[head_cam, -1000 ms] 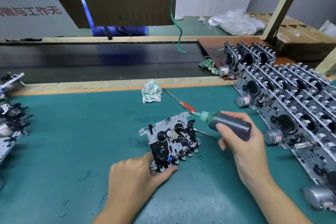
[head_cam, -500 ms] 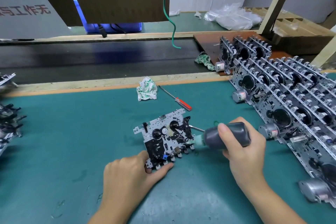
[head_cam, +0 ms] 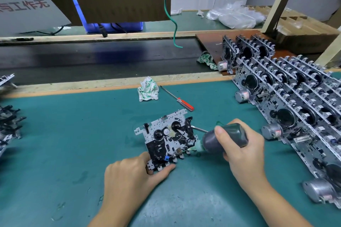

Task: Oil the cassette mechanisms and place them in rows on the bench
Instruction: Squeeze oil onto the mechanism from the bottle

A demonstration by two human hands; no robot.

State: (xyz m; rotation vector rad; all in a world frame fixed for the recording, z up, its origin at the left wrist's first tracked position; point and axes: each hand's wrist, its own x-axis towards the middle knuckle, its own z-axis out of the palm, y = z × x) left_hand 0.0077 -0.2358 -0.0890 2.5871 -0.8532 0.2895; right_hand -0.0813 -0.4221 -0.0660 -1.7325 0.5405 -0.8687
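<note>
I see the cassette mechanism (head_cam: 166,138) in the middle of the green bench mat (head_cam: 64,143), tilted up so that its face with the black wheels looks toward the camera. My left hand (head_cam: 129,178) holds it at the near left corner: the thumb lies along the lower edge and the fingers are curled behind the plate, so this hand is clamped on the mechanism. My right hand (head_cam: 243,153) is wrapped around the dark oil bottle (head_cam: 225,138), thumb on top, fingers below. The bottle lies almost level and points to the left, and its pale green nozzle (head_cam: 197,148) touches the lower right edge of the mechanism. A thin metal rod (head_cam: 199,129) shows just behind the bottle, beside the right side of the mechanism. On the right side of the bench many finished mechanisms stand in rows (head_cam: 295,101), leaning one on another, with round silver motors (head_cam: 271,132) at their near ends. Behind the mechanism lies a screwdriver with red handle (head_cam: 184,104), and near its tip a crumpled white and green cloth (head_cam: 148,91). At the left edge there is another pile of mechanisms (head_cam: 9,121), partly out of view. A green wire (head_cam: 170,14) hangs down over the dark conveyor belt (head_cam: 92,59) behind the bench.
</note>
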